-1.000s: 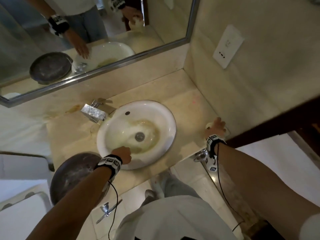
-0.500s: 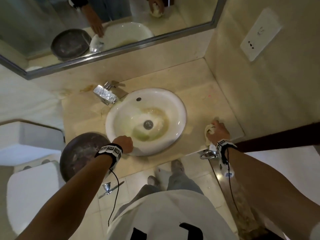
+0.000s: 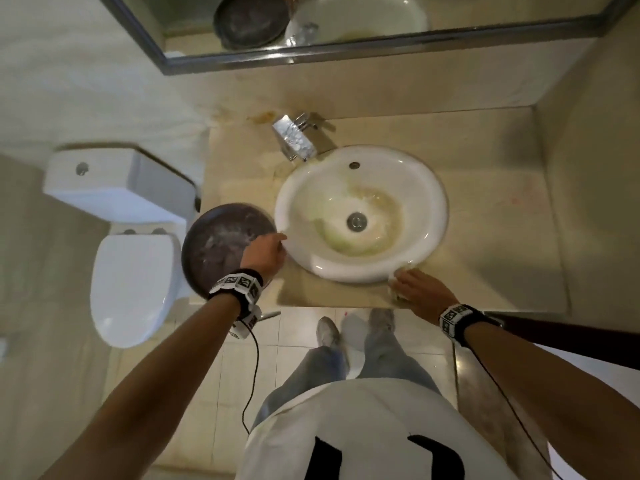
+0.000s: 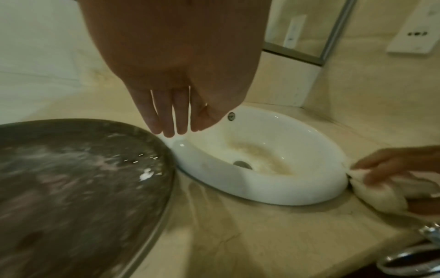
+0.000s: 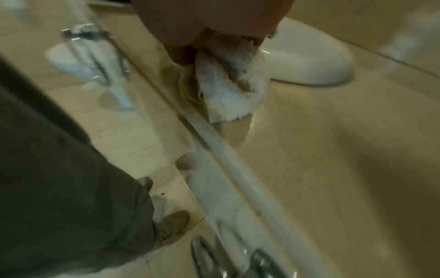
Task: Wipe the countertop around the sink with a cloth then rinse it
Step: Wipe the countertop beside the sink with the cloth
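White cloth (image 5: 228,84) under right hand (image 3: 420,294), beside sink (image 3: 429,188).

The right hand (image 3: 420,295) slides the cloth (image 4: 378,193) from far right of the sink (image 3: 429,199) to its front edge. The left hand (image 3: 263,252) moves off the rim, toward the dark bowl (image 3: 207,251).
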### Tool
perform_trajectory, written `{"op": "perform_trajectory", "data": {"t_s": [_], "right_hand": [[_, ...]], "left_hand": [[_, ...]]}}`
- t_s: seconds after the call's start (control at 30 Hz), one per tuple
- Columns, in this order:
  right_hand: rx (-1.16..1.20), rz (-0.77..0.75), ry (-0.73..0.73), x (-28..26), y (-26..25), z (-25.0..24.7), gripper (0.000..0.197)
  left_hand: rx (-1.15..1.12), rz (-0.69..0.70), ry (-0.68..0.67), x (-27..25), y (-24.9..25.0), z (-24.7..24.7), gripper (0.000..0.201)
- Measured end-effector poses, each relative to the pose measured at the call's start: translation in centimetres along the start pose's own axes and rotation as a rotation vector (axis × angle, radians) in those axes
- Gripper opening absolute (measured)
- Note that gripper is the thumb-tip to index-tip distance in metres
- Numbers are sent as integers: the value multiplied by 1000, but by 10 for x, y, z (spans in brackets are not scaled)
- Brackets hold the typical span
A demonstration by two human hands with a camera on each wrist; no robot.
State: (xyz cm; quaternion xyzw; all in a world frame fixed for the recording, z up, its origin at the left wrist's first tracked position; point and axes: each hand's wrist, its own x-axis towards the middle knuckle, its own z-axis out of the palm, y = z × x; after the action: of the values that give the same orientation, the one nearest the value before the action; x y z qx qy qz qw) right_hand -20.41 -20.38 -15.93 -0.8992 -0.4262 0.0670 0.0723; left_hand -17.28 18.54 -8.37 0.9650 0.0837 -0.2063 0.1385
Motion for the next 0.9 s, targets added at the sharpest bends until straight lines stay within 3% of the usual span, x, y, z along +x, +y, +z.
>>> {"op": "perform_trajectory", "data": {"t_s": [0.03, 0.13, 0.33, 0.43, 0.6, 0.7, 0.9], "right_hand": [[-33, -108, -8, 6, -3, 0, 40], [-1, -165, -124, 29, -17, -6, 61], [-51, -395, -356, 81, -62, 2, 62], [-44, -429, -435, 119, -93, 9, 68], [-71, -383, -379, 182, -152, 0, 57], [-78, -389, -324, 203, -163, -12, 47], [-23, -253, -216, 177, -95, -31, 50]], "left_hand": [[-13, -21, 29, -6, -10, -3, 34], [-32, -86, 92, -21, -40, -7, 36], [-83, -109, 121, -36, -72, 5, 46], [-83, -86, 124, -36, -72, 6, 46], [-67, -43, 140, -33, -71, 4, 46], [-64, -20, 150, -27, -67, -4, 43], [-64, 19, 82, -7, -35, -19, 40]]}}
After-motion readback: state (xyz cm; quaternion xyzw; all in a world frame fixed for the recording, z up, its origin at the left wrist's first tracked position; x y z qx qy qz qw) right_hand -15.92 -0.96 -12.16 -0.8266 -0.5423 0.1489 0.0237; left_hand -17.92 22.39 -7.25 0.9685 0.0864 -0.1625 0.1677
